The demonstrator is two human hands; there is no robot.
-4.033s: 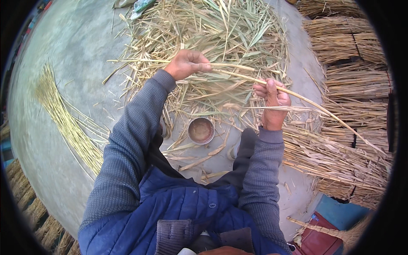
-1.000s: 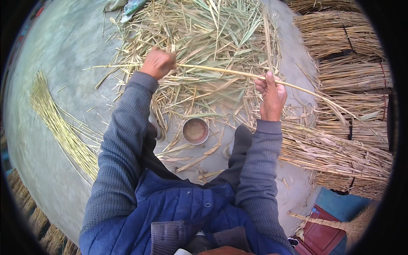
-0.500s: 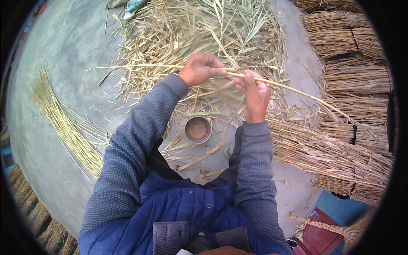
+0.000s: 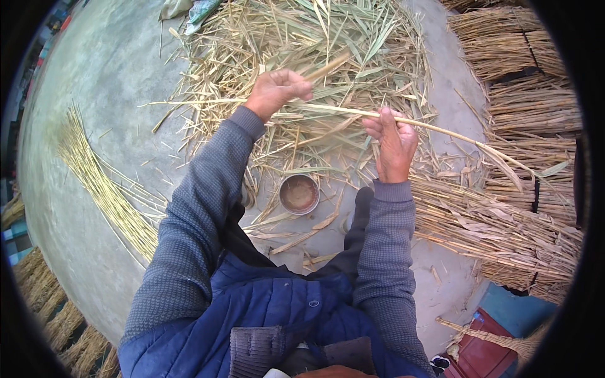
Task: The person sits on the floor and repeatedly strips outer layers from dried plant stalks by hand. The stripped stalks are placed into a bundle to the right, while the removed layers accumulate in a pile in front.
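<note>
A long, thin reed stalk [image 4: 441, 130] runs crosswise in front of me, with dry leaf hanging from its right end. My right hand [image 4: 392, 142] pinches it between thumb and fingers. Farther left, my left hand [image 4: 277, 92] is closed on a tan strip of dry leaf [image 4: 328, 66], blurred by motion. The stalk's thin left part passes at or behind the left hand; whether those fingers touch it is hidden. Beneath both hands spreads a heap of stripped leaves and husks [image 4: 252, 47].
A small metal bowl [image 4: 299, 194] stands between my feet. Bare stalks [image 4: 110, 192] lie bunched at left. Unstripped reeds [image 4: 498, 220] lie at right, beside tied bundles [image 4: 507, 47]. A dark red object [image 4: 482, 349] is at lower right, a cloth [image 4: 200, 14] at the top.
My left hand has drawn away from the right one, up and left, and a blurred leaf strip now sticks out of it. The right hand keeps its pinch on the stalk.
</note>
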